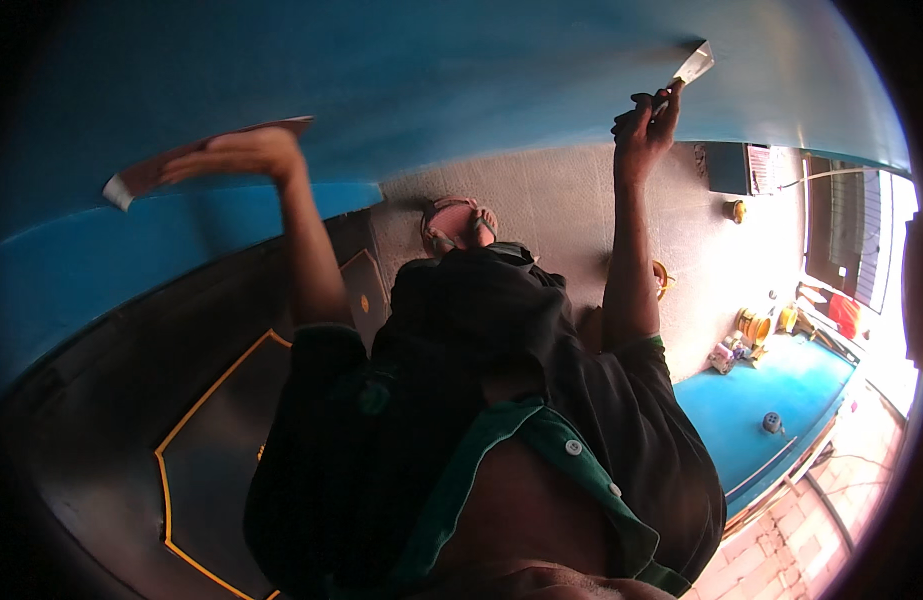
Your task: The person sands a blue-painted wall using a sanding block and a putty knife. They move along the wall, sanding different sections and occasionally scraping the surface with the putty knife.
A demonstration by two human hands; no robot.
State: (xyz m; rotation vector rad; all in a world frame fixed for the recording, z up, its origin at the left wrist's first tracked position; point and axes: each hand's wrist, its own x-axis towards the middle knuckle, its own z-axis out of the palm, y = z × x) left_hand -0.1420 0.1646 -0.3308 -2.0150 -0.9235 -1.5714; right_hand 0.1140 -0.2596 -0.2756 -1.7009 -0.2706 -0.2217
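Over the blue wall (461,80) in front of me, my left hand (239,155) lies nearly flat on a brown sheet of sandpaper (141,179), holding it against the surface. One end of the sheet curls away and shows a pale back. The hand is slightly blurred, and its palm is hidden. Farther right and higher, my right hand (643,142) grips the dark handle of a putty knife (695,64). Its fingers are wrapped round the handle, with one stretched toward the blade. The wide, light blade is at the wall, its edge touching or very close.
Below me, my feet stand on a reddish round thing (449,214) on the grey floor. Dark panels with yellow lines (221,440) are at left. At right, a blue tabletop (781,400) carries a small round object (772,422) and several containers (751,327). A yellow roll (736,211) lies on the floor.
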